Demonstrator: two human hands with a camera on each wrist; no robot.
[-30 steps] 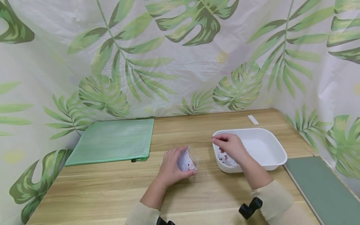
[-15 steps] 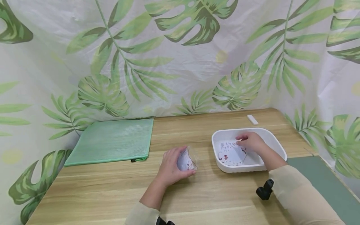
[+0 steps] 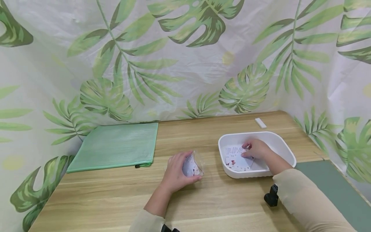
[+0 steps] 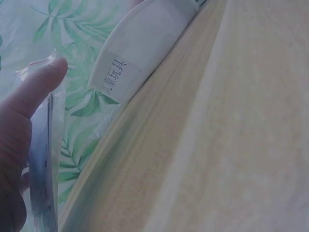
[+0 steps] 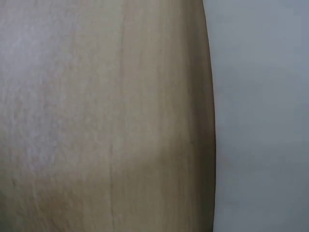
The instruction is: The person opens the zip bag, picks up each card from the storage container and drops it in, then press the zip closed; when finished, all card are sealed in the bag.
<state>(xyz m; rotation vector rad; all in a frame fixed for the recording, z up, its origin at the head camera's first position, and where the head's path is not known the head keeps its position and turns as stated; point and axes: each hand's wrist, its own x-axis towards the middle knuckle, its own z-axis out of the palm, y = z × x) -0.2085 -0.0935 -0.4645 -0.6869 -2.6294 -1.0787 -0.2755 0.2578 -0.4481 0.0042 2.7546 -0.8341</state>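
In the head view my left hand [image 3: 175, 172] grips a clear plastic sleeve with printed cards [image 3: 192, 166] inside, squeezing it so that it bows. The left wrist view shows the thumb along the edge of this sleeve [image 4: 42, 159]. My right hand [image 3: 258, 150] reaches down into a white plastic tub [image 3: 285, 161], its thumb and fingertips spread apart at the right side of some loose printed cards [image 3: 237, 161]. These are white with small lines of text and reddish spots. The right wrist view shows only the tabletop and the tub's pale outer wall [image 5: 260, 121], without the hand.
A green mesh zip pouch [image 3: 116, 145] lies at the back left of the wooden table [image 3: 185, 206]. Behind the tub is a small white block [image 3: 260, 123]. A grey-green board [image 3: 330, 180] covers the right side. Leaf-printed cloth [image 3: 185, 64] hangs behind.
My right hand has moved from the tub's left rim to the right side of the cards inside it, then shifted slightly, thumb lower. My left hand stays still with the sleeve.
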